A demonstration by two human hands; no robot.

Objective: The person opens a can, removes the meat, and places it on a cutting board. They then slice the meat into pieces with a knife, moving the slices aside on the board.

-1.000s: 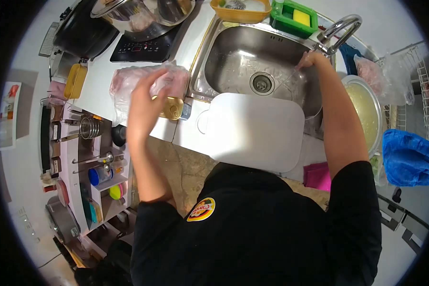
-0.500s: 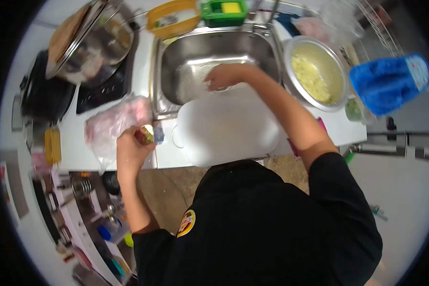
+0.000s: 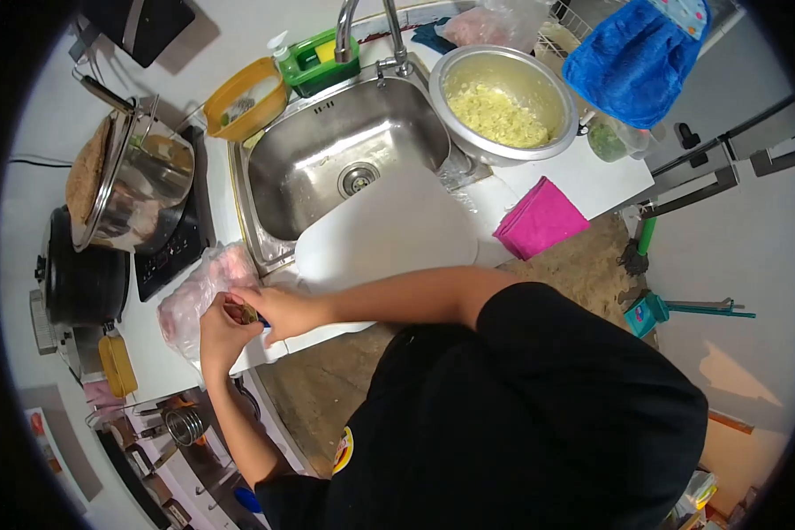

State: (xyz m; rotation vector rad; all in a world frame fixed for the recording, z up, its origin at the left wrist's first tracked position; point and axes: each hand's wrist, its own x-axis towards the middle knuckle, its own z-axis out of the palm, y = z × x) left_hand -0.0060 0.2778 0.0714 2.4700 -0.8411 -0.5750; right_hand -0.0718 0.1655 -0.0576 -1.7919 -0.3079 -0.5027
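My left hand (image 3: pixel 223 334) is closed around a small container (image 3: pixel 246 314) with a shiny gold-brown surface and a bit of blue. Most of it is hidden by fingers, so its exact kind cannot be made out. My right hand (image 3: pixel 290 313) reaches across and closes on the same container from the right. Just beyond both hands, a clear plastic bag of pink raw meat (image 3: pixel 184 305) lies on the counter. To the right, a white cutting board (image 3: pixel 397 230) lies across the near edge of the sink (image 3: pixel 278 190).
A metal bowl of chopped pale-yellow food (image 3: pixel 503 115) stands right of the sink, beyond a pink cloth (image 3: pixel 541 219). Left are a steel pot (image 3: pixel 155 168), an induction cooker (image 3: pixel 172 256) and a black pot (image 3: pixel 84 274). A faucet (image 3: pixel 393 53) rises behind the sink.
My right hand has left the sink and come over to the left hand, gripping the container there. The view has turned and shifted; the pink cloth now shows fully.
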